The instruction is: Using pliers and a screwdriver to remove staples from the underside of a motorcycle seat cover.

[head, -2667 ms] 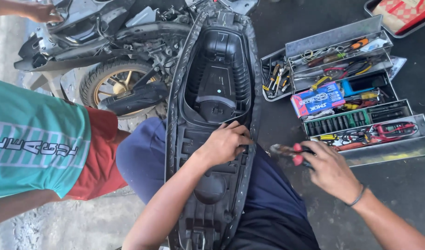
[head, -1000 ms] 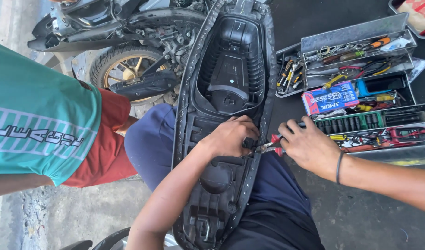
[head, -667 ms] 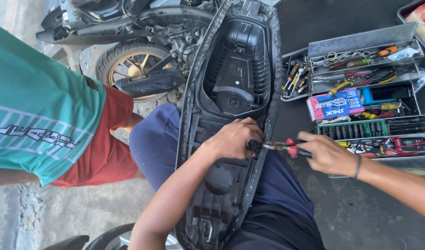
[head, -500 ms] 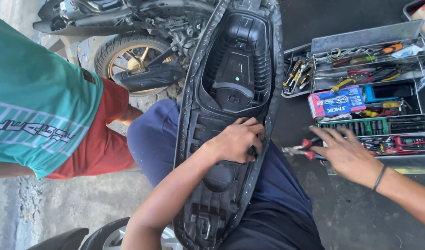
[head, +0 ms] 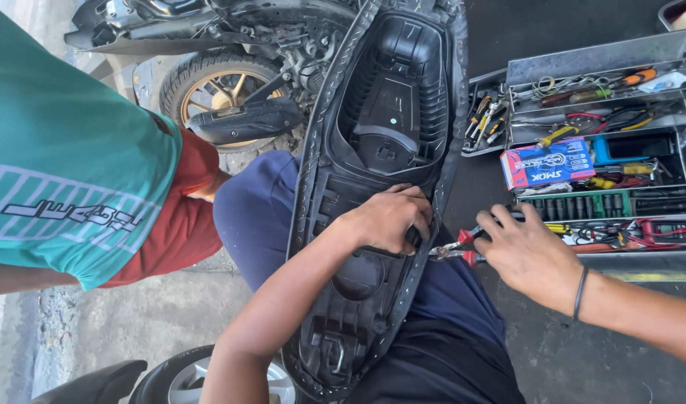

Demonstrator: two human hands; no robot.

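Two hands work on the upturned black scooter seat (head: 391, 142) lying across the person's lap: the left hand (head: 388, 218) has its grip curled tight over the seat's right edge, while the right hand (head: 528, 251) closes around red-handled pliers (head: 455, 247) pointing at that edge, beside the open toolbox (head: 597, 67).

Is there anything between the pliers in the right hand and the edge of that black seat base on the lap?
Nothing visible. The red-handled pliers in the right hand point straight at the seat base rim, beside the left hand gripping it.
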